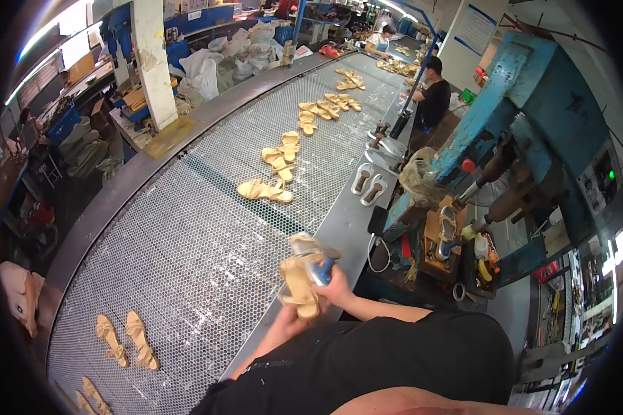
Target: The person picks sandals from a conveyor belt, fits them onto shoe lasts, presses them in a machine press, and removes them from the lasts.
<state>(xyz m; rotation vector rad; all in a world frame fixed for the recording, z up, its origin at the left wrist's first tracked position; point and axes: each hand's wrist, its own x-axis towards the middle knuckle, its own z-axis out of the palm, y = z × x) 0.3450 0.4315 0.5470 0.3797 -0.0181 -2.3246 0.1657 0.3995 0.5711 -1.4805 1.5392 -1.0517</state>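
Note:
Just in front of my body, over the near edge of the mesh conveyor, I hold a tan strappy sandal (298, 280). My left hand (292, 324) is closed around its lower end from beneath, with the fingers partly hidden. Closed at the sandal's right side, my right hand (335, 288) grips a blue shoe last (320, 272) with a brown end. The last lies against the sandal, and how the two join is hard to make out. A paler, blurred strappy part (303, 243) shows at the top of what I hold.
The mesh conveyor (187, 263) carries several tan sandals (278, 164) ahead and a pair (142, 340) at left. Grey lasts (374, 190) stand on the metal ledge. To the right looms a blue press (495, 104) with a sandal (447, 225) inside. A co-worker (434, 95) stands farther along.

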